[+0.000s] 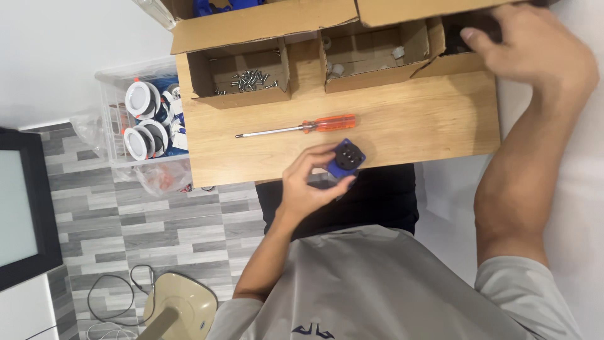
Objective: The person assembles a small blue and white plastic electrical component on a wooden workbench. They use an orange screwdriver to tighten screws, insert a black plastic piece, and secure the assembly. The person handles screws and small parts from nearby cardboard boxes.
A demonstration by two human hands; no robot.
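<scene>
Two hands working over a small wooden table (409, 126), seen from above. Sitting off the table's left edge on the grey plank floor: a clear plastic bin (116, 82) holding white round fittings (141, 99). Lying along the table's far edge: an open cardboard box with a scatter of screws (250, 79), then a second cardboard compartment (368, 60) beside it. Resting near the table's middle, parallel to the near edge: an orange-handled screwdriver (302, 128), tip pointing left. Pinching a blue and black socket part (345, 157) between thumb and fingers at the table's near edge: the left hand (308, 182), closed around the part and holding it just above the wood. Reaching into the rightmost cardboard compartment (462, 44) at the table's far right corner: the right hand (535, 44), fingers curled over something dark inside, grip impossible to make out.
</scene>
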